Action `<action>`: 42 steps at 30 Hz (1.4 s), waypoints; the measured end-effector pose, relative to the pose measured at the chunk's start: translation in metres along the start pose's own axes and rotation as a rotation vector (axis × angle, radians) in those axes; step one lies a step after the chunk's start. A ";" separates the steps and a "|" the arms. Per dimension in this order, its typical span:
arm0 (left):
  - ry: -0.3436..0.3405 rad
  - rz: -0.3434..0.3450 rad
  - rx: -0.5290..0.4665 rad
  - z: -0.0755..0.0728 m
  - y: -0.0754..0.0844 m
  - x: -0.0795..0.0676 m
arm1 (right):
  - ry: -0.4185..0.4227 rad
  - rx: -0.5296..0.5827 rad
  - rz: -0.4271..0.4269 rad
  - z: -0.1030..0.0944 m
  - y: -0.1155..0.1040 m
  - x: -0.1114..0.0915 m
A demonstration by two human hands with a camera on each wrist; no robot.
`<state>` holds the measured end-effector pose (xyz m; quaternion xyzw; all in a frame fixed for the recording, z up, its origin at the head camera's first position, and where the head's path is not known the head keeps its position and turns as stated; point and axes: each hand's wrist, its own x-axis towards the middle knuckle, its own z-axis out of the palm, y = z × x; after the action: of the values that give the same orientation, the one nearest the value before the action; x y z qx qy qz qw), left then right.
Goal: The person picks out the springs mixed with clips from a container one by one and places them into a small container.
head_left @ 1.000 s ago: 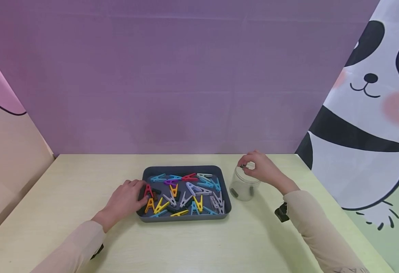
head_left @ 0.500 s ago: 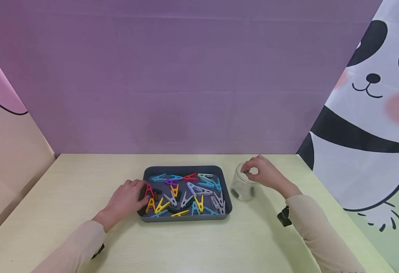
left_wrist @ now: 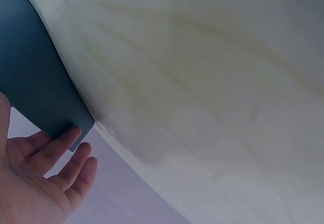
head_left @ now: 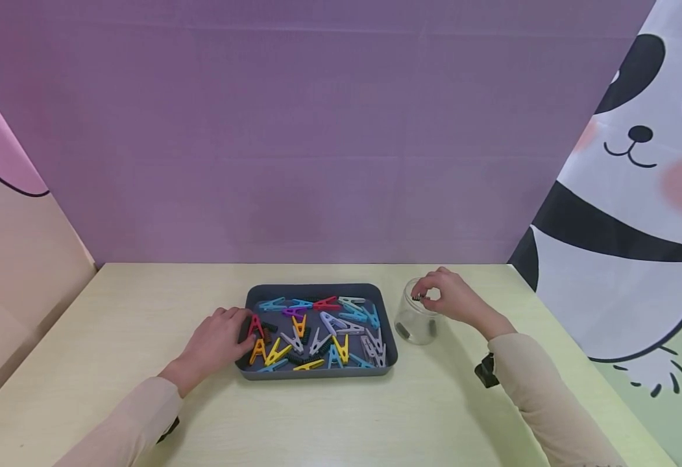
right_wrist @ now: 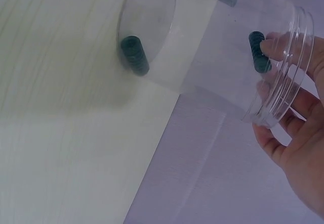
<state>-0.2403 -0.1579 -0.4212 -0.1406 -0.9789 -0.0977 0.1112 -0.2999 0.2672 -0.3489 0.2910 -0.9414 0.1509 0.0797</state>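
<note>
My right hand [head_left: 448,295] pinches a small dark coil spring [right_wrist: 260,52] between thumb and fingers at the mouth of a clear jar [head_left: 413,321]. In the right wrist view the spring shows through the jar wall, just inside the ridged neck. More dark springs [right_wrist: 134,55] lie at the bottom of the upright jar. My left hand [head_left: 215,340] holds the left end of a dark grey tray [head_left: 346,371], with fingers at its rim. Coloured plastic clips [head_left: 278,352] and several dark springs [head_left: 269,327] lie mixed in the tray.
Tray and jar stand side by side on a pale wooden table [head_left: 329,421], the jar at the right. A purple backdrop [head_left: 317,143] rises behind the table's far edge. A panda-print cloth [head_left: 615,233] hangs at the right.
My right hand has gone down and slightly right, bringing the spring from above the jar's rim into its mouth. The left hand stays at the tray.
</note>
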 end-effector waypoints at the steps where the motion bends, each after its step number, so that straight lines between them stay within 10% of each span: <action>1: -0.002 -0.002 0.001 0.000 0.000 0.000 | -0.002 -0.003 0.001 0.000 0.000 0.000; 42: 0.012 0.006 -0.007 -0.001 0.000 0.000 | 0.065 0.042 -0.013 -0.021 -0.017 0.010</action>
<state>-0.2397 -0.1584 -0.4206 -0.1433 -0.9774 -0.1019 0.1170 -0.2972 0.2551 -0.3229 0.2935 -0.9330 0.1797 0.1048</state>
